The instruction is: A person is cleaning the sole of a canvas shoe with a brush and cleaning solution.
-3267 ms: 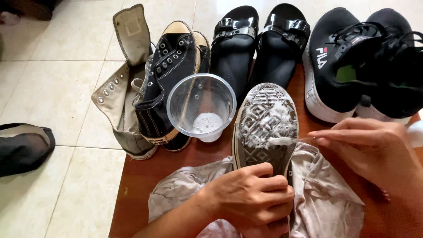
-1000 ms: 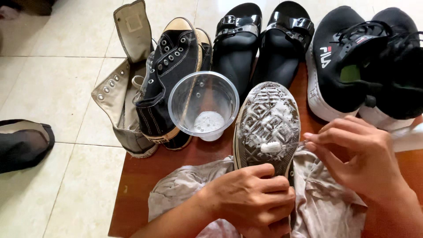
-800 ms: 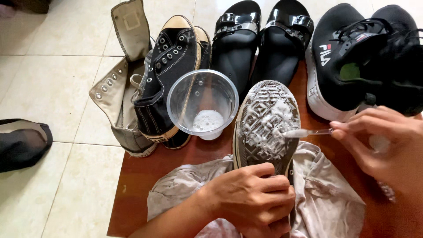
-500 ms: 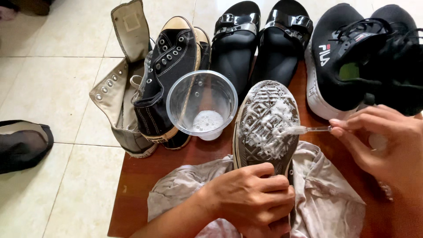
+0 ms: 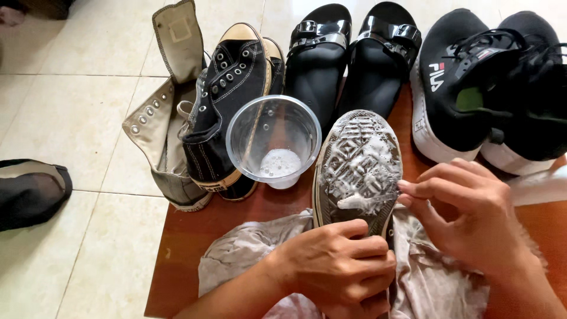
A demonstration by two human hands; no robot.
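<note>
The upturned shoe (image 5: 359, 165) sits just right of centre in the view, sole facing up, toe pointing toward twelve o'clock. Its grey tread, cut in a fine diamond and bar pattern, is smeared with white foam that lies thickest across the middle and in a blob near the five o'clock edge of the sole; a pale rubber band rims the sole. The left hand (image 5: 339, 269) grips the shoe's heel end at six o'clock, fingers curled tightly together around it with the thumb laid across the top. The right hand (image 5: 466, 215) comes in from four o'clock, its fingers bunched and pressed close together, fingertips (image 5: 407, 188) touching the sole's edge at the foam; whether they pinch anything there cannot be told. Under the shoe and both hands lies a crumpled grey cloth (image 5: 248, 260), spread over a reddish-brown wooden table (image 5: 183, 236). At ten o'clock from the shoe, just beside it, stands a clear plastic cup (image 5: 273, 142) with a little white froth in its bottom. Beyond the cup, farther toward ten o'clock, are a black canvas sneaker (image 5: 227, 100) and an unlaced grey high-top (image 5: 165, 118). At twelve o'clock a pair of black sandals (image 5: 348, 53) rests, and at two o'clock a pair of black trainers (image 5: 490, 82) with white soles. The floor is pale tile (image 5: 71, 106).
</note>
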